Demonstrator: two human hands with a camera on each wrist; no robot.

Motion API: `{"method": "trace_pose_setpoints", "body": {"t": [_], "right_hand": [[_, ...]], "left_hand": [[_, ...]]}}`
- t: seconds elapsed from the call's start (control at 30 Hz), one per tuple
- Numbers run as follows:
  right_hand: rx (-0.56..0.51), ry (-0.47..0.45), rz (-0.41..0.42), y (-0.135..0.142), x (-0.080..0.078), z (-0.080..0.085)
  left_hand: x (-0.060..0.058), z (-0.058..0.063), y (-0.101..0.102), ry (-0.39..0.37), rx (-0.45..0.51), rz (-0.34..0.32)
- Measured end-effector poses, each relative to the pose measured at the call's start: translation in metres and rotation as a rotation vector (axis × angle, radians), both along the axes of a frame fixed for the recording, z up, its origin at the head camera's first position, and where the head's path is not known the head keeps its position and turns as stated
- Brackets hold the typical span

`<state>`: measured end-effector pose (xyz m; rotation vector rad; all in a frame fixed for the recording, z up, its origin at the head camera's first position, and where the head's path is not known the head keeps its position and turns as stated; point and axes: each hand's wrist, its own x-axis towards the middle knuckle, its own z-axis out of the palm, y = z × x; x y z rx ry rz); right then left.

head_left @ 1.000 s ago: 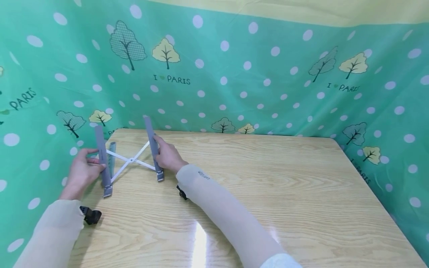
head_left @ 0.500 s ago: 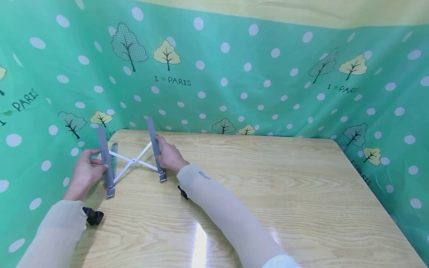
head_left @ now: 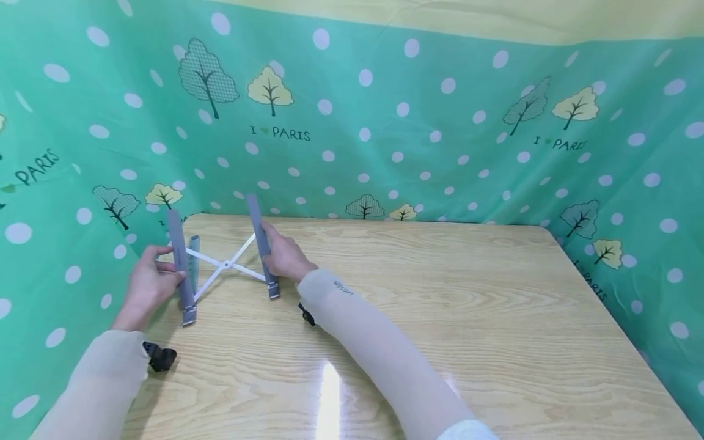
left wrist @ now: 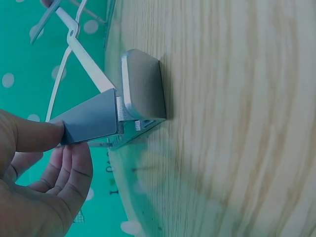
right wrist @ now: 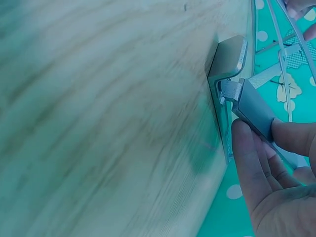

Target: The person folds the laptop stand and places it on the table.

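Observation:
A grey metal folding laptop stand (head_left: 227, 264) stands spread on the left part of the table, its white cross braces forming an X. Its left support bar (head_left: 178, 244) is pinched between the thumb and fingers of my left hand (head_left: 151, 282). My right hand (head_left: 285, 253) holds the right support bar (head_left: 257, 221) from its outer side. Up close in the left wrist view, the raised bar (left wrist: 94, 118) tilts away from the base, whose upturned front lip (left wrist: 143, 84) is nearby. The right wrist view shows a matching lip (right wrist: 229, 57) near the fingertips.
The stand is on a light wood-grain table (head_left: 440, 318). A green dotted curtain (head_left: 363, 122) hangs along the back and both sides, close beyond my left hand. Black wrist cameras, such as the left one (head_left: 161, 357), sit at both sleeves.
The laptop stand and both hands have shifted slightly to the right over the table. Both hands keep their grip on the bars, and the stand stays spread.

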<state>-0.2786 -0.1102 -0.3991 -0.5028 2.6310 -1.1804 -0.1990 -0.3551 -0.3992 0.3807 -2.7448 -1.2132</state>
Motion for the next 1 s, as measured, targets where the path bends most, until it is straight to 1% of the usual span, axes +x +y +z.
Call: {"method": "trace_pose_setpoints", "body": {"t": [0.27,0.47,0.77,0.87,1.0], "right_hand": [[0.019,-0.012,-0.008,0.009,-0.001,0.000],[0.018,-0.028,-0.012,0.014,-0.001,0.002],[0.045,0.011,-0.002,0.024,0.000,0.001],[0.043,0.011,-0.005,0.028,0.000,0.002],[0.013,-0.016,-0.018,0.033,0.000,0.003]], "left_hand": [[-0.002,0.000,0.010,0.018,-0.028,-0.013],[-0.004,-0.001,0.013,0.033,-0.036,-0.023],[-0.005,-0.002,0.022,0.036,-0.036,-0.020],[-0.006,-0.002,0.025,0.044,-0.037,-0.030],[-0.008,-0.003,0.029,0.047,-0.029,-0.041]]}}
